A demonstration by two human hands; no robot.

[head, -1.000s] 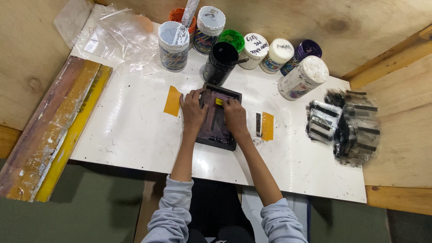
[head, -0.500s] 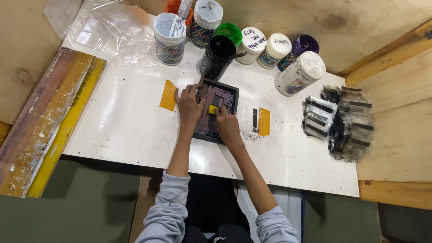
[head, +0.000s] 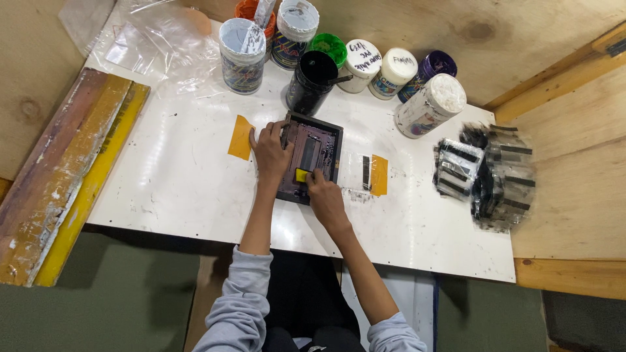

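Presently, near edge first: grey sleeves, both forearms reaching onto white surface (head: 163,189). Landmark: small dark screen frame (head: 309,157), lying flat near middle of surface. Right hand (head: 325,197) at frame's near edge, fingers closed on small yellow squeegee (head: 301,175), blade down on mesh. Left hand (head: 270,150) spread flat, palm down, pressing frame's left rail; gripping nothing, only bracing.

Handling, judged: frame rigid and light, likely to skid on smooth surface unless held down; mesh taut, thin, easily marked, probably wet with ink. Best hold at outer rails, never on mesh. Squeegee small and stiff, pinch grip at its top edge adequate.

Left of frame: orange tape patch (head: 240,137), just beside left hand. Right of frame: second orange patch (head: 378,175) with black printed strip (head: 366,172) next to it. Further right: heap of black-and-white printed pieces (head: 486,173), well apart from frame.

Beyond frame: open black ink jar (head: 312,81), nearly touching far rail; row of ink tubs (head: 385,68) behind, white tub (head: 430,104) tipped on side. Far left of frame: long yellow squeegees (head: 72,182); crumpled clear plastic (head: 163,45).
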